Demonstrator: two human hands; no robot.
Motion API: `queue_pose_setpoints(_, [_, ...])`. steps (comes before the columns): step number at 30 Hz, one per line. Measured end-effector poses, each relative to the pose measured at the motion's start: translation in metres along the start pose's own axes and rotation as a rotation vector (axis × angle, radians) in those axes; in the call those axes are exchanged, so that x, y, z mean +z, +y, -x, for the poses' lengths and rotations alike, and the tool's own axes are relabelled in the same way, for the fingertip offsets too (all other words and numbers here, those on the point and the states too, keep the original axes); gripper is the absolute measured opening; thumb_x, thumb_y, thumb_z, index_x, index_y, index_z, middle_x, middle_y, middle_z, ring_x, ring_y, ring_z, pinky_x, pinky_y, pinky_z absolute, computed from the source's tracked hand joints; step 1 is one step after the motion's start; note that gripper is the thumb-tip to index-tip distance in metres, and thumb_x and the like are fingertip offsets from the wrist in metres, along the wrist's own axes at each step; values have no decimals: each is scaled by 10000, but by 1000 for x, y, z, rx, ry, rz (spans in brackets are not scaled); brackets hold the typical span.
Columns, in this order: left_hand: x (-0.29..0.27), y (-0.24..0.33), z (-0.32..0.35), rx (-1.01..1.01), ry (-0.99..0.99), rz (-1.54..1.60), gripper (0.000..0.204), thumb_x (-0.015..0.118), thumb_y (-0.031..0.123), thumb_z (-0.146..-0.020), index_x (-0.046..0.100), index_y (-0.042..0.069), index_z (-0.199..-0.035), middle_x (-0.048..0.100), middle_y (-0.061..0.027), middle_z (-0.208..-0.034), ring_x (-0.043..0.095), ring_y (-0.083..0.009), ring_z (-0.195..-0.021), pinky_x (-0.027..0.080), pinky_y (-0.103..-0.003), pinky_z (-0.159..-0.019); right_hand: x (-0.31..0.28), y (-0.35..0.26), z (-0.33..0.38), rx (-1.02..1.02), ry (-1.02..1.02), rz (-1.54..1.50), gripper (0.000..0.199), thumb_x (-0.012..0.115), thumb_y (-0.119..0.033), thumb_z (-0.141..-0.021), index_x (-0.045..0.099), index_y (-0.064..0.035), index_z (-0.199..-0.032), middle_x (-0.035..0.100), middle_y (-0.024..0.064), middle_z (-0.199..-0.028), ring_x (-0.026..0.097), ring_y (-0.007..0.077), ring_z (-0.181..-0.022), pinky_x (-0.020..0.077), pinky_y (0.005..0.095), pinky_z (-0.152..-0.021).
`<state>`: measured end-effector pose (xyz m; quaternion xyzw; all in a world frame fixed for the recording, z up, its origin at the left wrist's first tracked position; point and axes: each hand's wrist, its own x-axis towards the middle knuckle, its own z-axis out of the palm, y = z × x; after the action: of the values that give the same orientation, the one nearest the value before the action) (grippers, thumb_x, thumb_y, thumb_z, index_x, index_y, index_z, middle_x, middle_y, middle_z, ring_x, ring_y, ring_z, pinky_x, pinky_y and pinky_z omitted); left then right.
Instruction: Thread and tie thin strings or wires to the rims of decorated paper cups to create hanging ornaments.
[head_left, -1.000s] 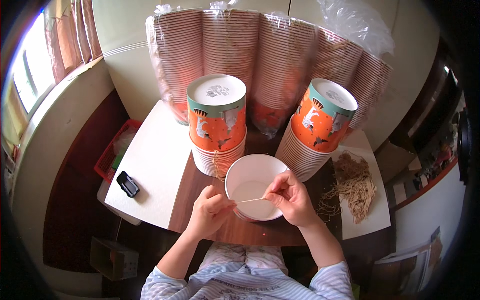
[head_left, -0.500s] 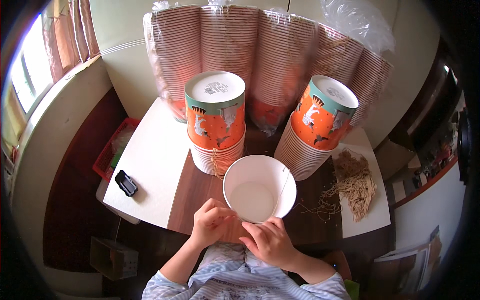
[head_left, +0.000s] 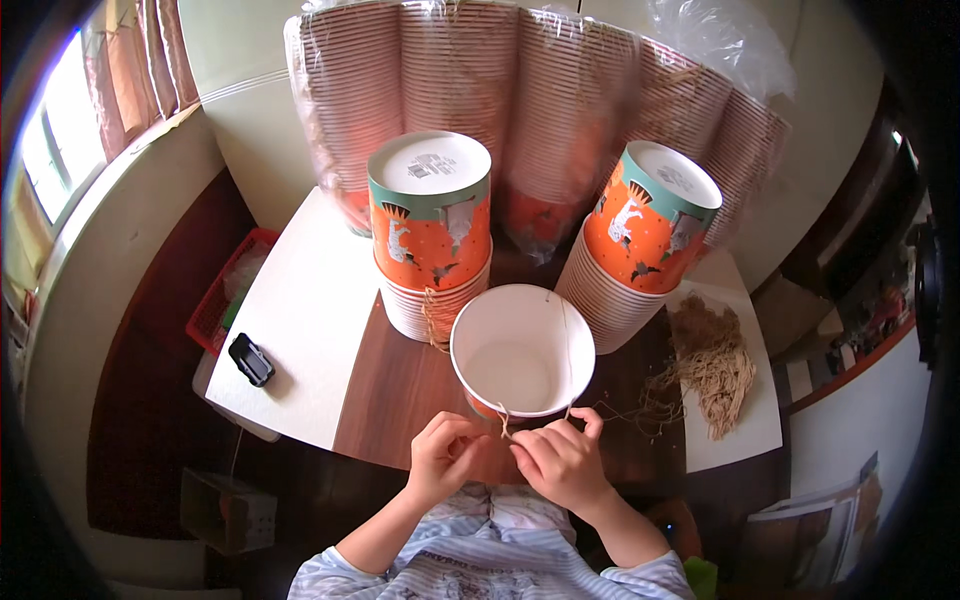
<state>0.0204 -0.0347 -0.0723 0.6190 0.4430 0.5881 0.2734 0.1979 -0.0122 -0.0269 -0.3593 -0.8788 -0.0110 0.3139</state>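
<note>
A white paper bucket [head_left: 500, 365] stands in front of me, its open mouth tilted my way. Its inside is white, and a thin thread runs down over the right part of its mouth. At its near rim hangs a looped tan string [head_left: 504, 422]. My right hand [head_left: 565, 458] has its fingertips closed on this string, one finger raised beside the rim. To the left of the loop, my left hand [head_left: 444, 460] is closed in a pinch just below the rim. What lies between its fingertips is too small to make out.
Two stacks of orange and green buckets, left [head_left: 432, 215] and right [head_left: 650, 225], stand upside down behind. Tall plastic-wrapped bucket stacks [head_left: 455, 90] line the back. A tangled string bundle [head_left: 715, 365] lies at right, a small black case [head_left: 251, 360] at left.
The bucket has shifted slightly away from me. Both hands have drawn back a little toward me and to the right, and the string loop now shows at the near rim.
</note>
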Motion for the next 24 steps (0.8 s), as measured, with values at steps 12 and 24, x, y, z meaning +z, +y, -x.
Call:
queue_pose_setpoints(12, [13,-5,2,-569,-120,669,100,581,68,-837,596,-14,-892,568,-14,-875,535,-74,-778,418,-196,-719,16,-7,5,9,74,-32,107,657,-126,-716,576,-118,-786,551,-37,-713,534,127,-670,323,404,-787])
queue_pose_setpoints(24, [15,-3,1,-931,-83,1007,54,580,92,-846,584,45,-872,571,11,-767,428,-25,-552,317,-151,-469,15,-5,3,-36,31,39,66,619,-102,-719,563,-126,-746,528,-50,-666,504,112,-619,322,385,-741])
